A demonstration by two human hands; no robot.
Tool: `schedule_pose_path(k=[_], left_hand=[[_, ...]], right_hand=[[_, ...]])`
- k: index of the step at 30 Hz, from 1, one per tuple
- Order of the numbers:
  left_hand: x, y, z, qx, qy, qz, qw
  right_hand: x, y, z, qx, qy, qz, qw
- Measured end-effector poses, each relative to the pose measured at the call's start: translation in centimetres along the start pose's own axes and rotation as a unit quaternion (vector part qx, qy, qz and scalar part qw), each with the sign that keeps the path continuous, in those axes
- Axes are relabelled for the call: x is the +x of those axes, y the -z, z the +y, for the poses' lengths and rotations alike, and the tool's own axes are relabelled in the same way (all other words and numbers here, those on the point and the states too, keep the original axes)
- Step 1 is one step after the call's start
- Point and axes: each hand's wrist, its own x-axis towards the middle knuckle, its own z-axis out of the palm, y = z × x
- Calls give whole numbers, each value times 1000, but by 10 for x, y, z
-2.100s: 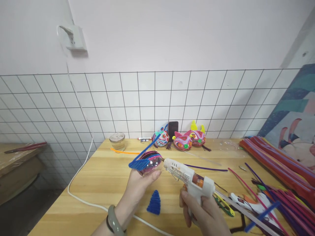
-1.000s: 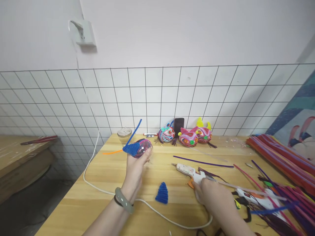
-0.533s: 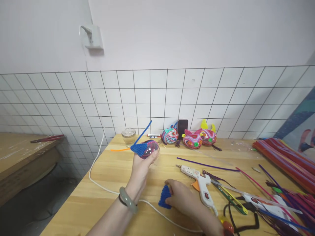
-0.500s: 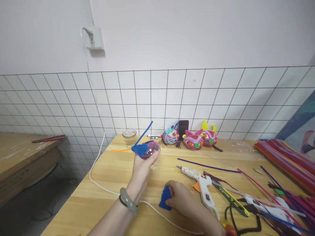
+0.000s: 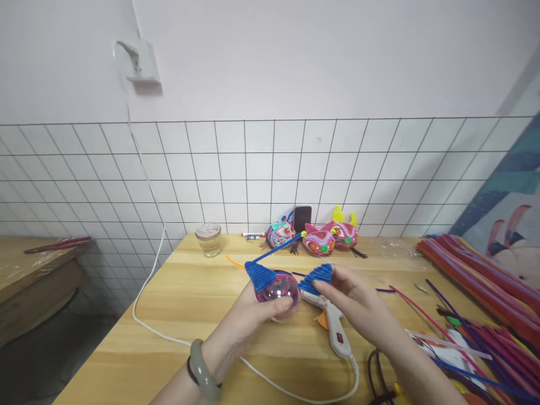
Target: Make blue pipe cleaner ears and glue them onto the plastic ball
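Note:
My left hand (image 5: 248, 318) is closed round a clear ball (image 5: 278, 288) with pink and dark wrapping inside. A blue pipe-cleaner fan (image 5: 258, 274) sits on the ball's left side, with a blue stem trailing up to the right. My right hand (image 5: 358, 304) pinches a second blue pipe-cleaner fan (image 5: 316, 277) and holds it against the ball's right side. A white glue gun (image 5: 333, 322) lies on the wooden table (image 5: 189, 304) just below both hands.
Three finished colourful ball figures (image 5: 314, 239) and a dark phone (image 5: 302, 217) stand by the tiled wall. A glass jar (image 5: 210, 239) sits at the back left. Bundles of pipe cleaners (image 5: 485, 281) fill the right side. A white cord (image 5: 152, 332) runs across the table's left.
My right hand put the glue gun down, picked the loose blue fan off the table and brought it up to the ball. My left hand moved the ball right and nearer.

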Motion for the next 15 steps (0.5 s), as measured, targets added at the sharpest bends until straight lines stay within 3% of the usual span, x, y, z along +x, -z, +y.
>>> schedule_pose_path(k=[5,15], left_hand=[[-4,-9,-3,-1,43,-49,998],[-8,-13,4,-26,42,-79,996]], right_hand=[[-1,-12,3,41,22,21,999],[-3,-15,4,-39,21,47,998]])
